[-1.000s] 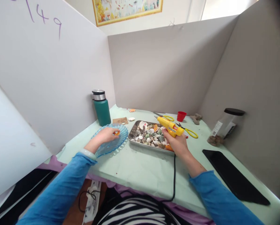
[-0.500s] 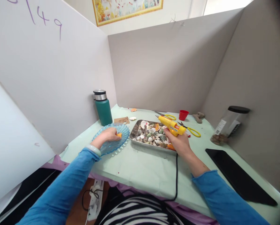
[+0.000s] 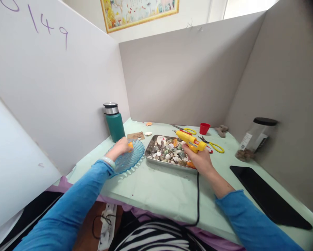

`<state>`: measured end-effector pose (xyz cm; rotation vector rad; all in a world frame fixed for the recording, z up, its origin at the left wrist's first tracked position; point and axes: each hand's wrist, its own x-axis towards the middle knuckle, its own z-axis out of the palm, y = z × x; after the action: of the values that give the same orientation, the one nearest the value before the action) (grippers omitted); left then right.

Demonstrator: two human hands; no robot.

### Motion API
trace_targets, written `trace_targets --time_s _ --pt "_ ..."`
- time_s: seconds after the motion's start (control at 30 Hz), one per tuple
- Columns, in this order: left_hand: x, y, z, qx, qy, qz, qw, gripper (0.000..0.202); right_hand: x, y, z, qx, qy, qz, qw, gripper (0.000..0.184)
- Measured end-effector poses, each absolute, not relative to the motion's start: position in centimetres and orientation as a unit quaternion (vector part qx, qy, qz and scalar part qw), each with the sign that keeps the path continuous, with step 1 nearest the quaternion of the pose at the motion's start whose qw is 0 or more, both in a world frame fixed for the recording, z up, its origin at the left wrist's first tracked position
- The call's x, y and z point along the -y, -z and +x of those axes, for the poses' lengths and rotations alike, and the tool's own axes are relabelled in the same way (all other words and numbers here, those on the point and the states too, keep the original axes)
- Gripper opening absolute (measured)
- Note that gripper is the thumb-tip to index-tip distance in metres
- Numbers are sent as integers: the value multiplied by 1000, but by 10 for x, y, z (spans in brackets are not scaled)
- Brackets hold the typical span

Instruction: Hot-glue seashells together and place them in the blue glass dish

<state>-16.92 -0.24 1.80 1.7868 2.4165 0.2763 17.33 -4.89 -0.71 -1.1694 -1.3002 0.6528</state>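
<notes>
Walled green worktop (image 3: 156, 188): shell (image 3: 130, 144) at dish (image 3: 131, 158), glue gun (image 3: 190, 140) over tray (image 3: 158, 161).
Shell pinched in left hand (image 3: 121, 146); right hand (image 3: 200, 161) grips the gun, nozzle pointing left toward it.

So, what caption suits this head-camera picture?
Left hand holds an orange piece on a blue dish; right hand grips a yellow glue gun over a tray of shells.
</notes>
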Motion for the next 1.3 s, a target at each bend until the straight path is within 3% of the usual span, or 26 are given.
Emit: trace_targets --time_s 0.13,0.4,0.67,0.9,1.1,1.2,1.3 --pt "-6 -18 -175 -807 -95 583 1 53 50 6 173 568 -274 -500 594 40" --pt "-7 -22 -181 -792 -45 608 -22 27 48 9 174 572 -262 -505 591 41" --pt "25 -36 -121 -743 -91 644 -157 35 46 10 173 569 -291 -496 588 39" --pt "15 -26 -48 -529 -13 839 -126 23 48 8 172 571 -292 -498 584 38" --pt "-1 -17 -40 -530 34 838 -123 31 52 3 171 575 -283 -500 582 36" --pt "-2 -18 -44 -546 -3 830 -112 26 52 3 171 582 -280 -498 578 37" --pt "0 -19 -43 -565 -133 814 -20 31 51 4 171 589 -273 -498 575 36"
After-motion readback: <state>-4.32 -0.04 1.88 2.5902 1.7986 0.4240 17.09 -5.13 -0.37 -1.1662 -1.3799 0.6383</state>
